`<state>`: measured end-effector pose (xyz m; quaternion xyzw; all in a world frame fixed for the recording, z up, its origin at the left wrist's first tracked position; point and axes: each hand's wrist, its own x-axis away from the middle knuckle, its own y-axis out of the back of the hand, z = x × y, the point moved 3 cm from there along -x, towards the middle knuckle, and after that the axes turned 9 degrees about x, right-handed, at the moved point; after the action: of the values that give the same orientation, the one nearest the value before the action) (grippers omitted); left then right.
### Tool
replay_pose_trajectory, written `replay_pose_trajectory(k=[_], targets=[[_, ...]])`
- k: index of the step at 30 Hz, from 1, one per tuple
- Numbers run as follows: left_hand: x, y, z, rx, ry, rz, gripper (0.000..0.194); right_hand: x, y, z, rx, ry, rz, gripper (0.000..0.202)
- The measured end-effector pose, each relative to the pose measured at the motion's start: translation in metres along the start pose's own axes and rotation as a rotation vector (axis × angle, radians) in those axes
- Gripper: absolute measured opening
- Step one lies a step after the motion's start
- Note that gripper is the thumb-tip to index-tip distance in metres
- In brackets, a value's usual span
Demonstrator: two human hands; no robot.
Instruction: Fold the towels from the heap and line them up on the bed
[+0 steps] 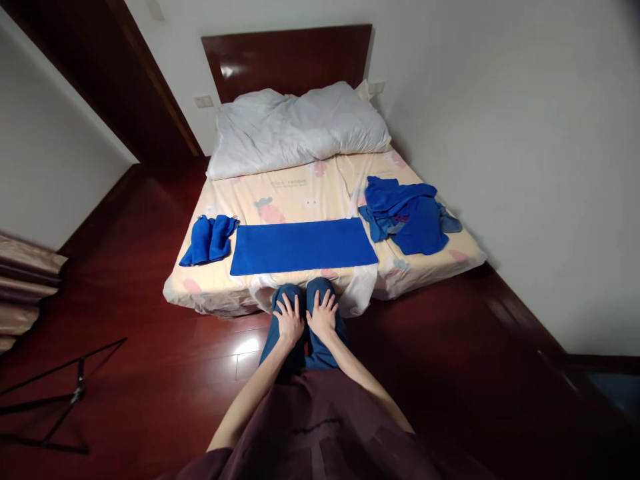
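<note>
My left hand (289,320) lies flat on my left knee with its fingers spread. On the other knee rests my right hand (323,316), also spread and holding nothing. Just beyond my knees, a blue towel (304,248) is laid out flat as a long rectangle near the edge of the bed (193,297). To its left sits a bunched or folded blue cloth (210,239). A loose heap of blue cloths (413,217) lies to its right, with some denim-coloured fabric (450,221) among it.
A white quilt (300,127) is folded at the head of the bed, before a dark wooden headboard (293,60). Black tripod legs (77,387) stand on the floor at lower left. A striped curtain (25,287) hangs at the left edge. A wall (525,167) rises on the right.
</note>
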<state>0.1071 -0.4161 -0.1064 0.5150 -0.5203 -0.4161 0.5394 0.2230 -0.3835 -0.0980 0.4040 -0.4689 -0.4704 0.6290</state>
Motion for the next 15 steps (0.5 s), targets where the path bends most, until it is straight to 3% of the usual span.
replay_pose_trajectory(k=[5,9,12,15], targets=[[-0.019,-0.008,0.013,0.069,0.015,-0.027,0.082,-0.015,-0.001,0.008,-0.041,0.007,-0.015,0.086],[-0.035,-0.010,0.018,0.140,0.042,-0.045,0.073,-0.033,-0.004,0.017,-0.176,0.063,-0.051,0.074],[-0.047,-0.011,0.016,0.161,0.068,-0.025,0.066,-0.050,-0.009,0.026,-0.467,0.090,-0.087,0.054],[-0.055,-0.010,0.016,0.160,0.055,0.003,0.071,-0.070,-0.020,0.036,-0.969,0.022,-0.053,0.043]])
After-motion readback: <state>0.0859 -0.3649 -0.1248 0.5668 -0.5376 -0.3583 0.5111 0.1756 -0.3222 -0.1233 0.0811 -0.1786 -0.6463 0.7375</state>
